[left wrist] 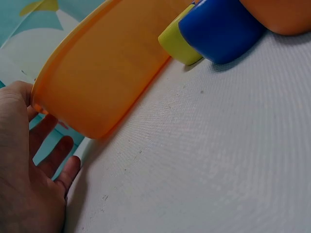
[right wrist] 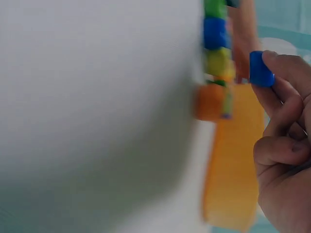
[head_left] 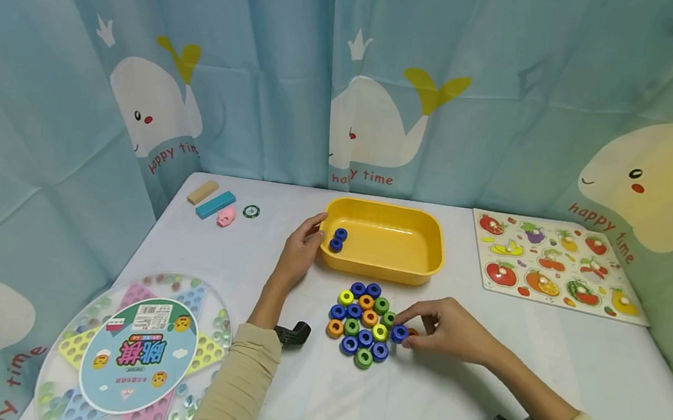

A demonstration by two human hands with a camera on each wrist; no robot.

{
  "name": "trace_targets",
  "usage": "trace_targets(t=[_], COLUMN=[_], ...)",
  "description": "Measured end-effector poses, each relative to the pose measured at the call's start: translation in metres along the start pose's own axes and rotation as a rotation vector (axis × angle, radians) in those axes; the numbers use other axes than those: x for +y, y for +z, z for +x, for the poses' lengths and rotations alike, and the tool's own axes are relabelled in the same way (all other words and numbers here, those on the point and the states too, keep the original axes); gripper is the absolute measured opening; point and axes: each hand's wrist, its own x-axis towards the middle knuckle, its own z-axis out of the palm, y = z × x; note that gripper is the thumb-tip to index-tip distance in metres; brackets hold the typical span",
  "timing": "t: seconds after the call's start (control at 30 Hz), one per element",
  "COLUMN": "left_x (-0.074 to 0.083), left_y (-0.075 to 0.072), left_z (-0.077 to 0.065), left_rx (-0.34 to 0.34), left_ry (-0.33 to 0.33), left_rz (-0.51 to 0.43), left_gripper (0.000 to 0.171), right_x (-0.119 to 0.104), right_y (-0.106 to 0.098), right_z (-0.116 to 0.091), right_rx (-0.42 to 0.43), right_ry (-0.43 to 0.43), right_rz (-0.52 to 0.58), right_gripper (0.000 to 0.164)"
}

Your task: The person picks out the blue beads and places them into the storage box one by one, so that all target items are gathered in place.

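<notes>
My left hand holds the left end of a yellow plastic basin, thumb and a finger at its rim, the other fingers spread beside the wall. Inside the basin's left side lie two blue ring beads. Between thumb and forefinger, my right hand pinches a blue ring bead, raised off the table in the right wrist view. That hand is at the right edge of a cluster of ring beads in blue, green, orange and yellow, in front of the basin. An orange bead is partly hidden behind the pinched one.
A round Chinese checkers board lies at the left. Toward the back left are a wooden block, a blue block, a pink pig figure and a chip. A fruit puzzle board lies at the right.
</notes>
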Motion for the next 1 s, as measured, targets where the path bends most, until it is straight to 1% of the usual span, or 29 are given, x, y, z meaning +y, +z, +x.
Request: trace_targets(t=[0.1, 0.17, 0.3, 0.33, 0.43, 0.57, 0.67, 0.73, 0.87, 1.0], left_x=[0.000, 0.001, 0.002, 0.002, 0.002, 0.002, 0.003, 0.002, 0.003, 0.003], left_y=[-0.001, -0.002, -0.002, -0.002, -0.001, -0.001, -0.002, -0.002, -0.001, 0.000], left_z=[0.000, -0.001, 0.000, 0.000, 0.000, 0.000, 0.001, 0.001, 0.000, 0.001], left_rx=[0.008, 0.014, 0.013, 0.009, -0.001, -0.013, -0.012, -0.008, -0.003, -0.001], left_ry=[0.002, 0.000, -0.005, -0.007, -0.013, -0.016, -0.020, -0.022, -0.025, -0.030], left_rz=[0.005, 0.007, -0.001, -0.006, -0.021, -0.043, -0.035, -0.023, -0.015, -0.007], left_gripper=[0.040, 0.040, 0.040, 0.040, 0.040, 0.040, 0.040, 0.040, 0.040, 0.040], right_x=[-0.011, -0.017, -0.020, -0.019, -0.010, 0.007, 0.021, 0.029, 0.043, 0.051], right_y=[-0.020, -0.034, -0.058, -0.062, -0.069, -0.067, -0.061, -0.056, -0.046, -0.039], right_z=[0.010, 0.022, 0.057, 0.067, 0.098, 0.138, 0.164, 0.178, 0.197, 0.205], right_rx=[0.032, 0.057, 0.108, 0.118, 0.132, 0.113, 0.092, 0.074, 0.052, 0.049], right_ry=[-0.037, -0.055, -0.061, -0.063, -0.034, 0.059, 0.119, 0.138, 0.170, 0.207], right_rz=[0.012, 0.027, 0.050, 0.056, 0.075, 0.115, 0.129, 0.149, 0.151, 0.135], right_gripper=[0.028, 0.027, 0.027, 0.027, 0.031, 0.038, 0.037, 0.036, 0.033, 0.030])
